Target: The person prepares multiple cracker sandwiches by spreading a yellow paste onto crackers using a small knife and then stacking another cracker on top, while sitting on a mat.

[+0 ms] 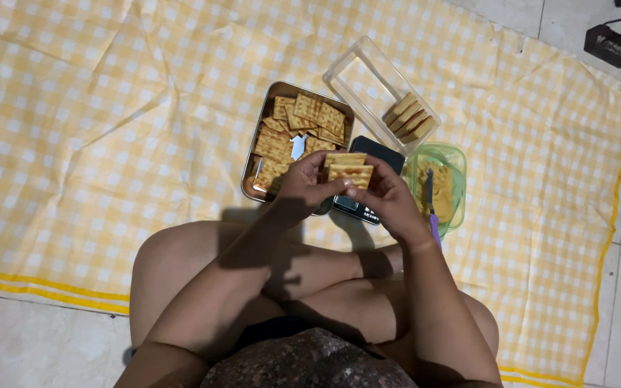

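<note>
Both hands — left (pixel 305 188), right (pixel 389 200) — clamped together on stacked crackers (pixel 348 169) above metal tray (pixel 253 162)

Golden-brown crackers (pixel 349 171) between the fingers (pixel 325 167), yellow-and-white checked cloth (pixel 109 108) beneath, silver tray (pixel 251 164) beyond the fingers, clear box (pixel 357 72) further off, translucent green bowl (pixel 457 179) with purple-handled knife (pixel 434 228) beside

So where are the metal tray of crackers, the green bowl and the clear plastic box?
metal tray of crackers (pixel 251 167): head view, on its bare left rim.
green bowl (pixel 458 159): head view, on its right rim.
clear plastic box (pixel 357 80): head view, on its empty clear bottom.
</note>
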